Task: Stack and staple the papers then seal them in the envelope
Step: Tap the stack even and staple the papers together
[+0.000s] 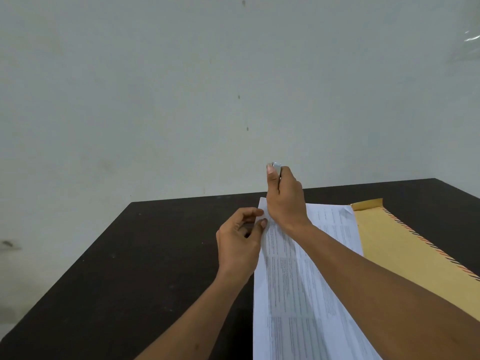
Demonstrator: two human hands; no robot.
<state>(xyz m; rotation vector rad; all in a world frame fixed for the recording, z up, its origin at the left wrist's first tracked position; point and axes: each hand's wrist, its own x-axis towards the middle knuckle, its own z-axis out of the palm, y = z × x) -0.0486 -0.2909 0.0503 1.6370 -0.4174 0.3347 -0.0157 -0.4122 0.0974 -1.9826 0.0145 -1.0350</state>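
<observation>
A stack of printed white papers point(298, 294) lies on the dark table point(130, 268), running from the near edge toward the wall. My left hand point(240, 242) pinches the stack's far left corner between thumb and fingers. Just above that corner, my right hand point(284, 198) is closed around a small silver stapler point(277, 167); only its metal tip shows above my fist. A brown envelope point(405, 245) with a red-and-black striped edge lies to the right, partly under the papers, its flap open at the far end.
A pale wall point(181, 100) rises directly behind the table's far edge. The table's left half is bare dark surface. A bit of clear plastic point(470, 40) shows at the top right corner.
</observation>
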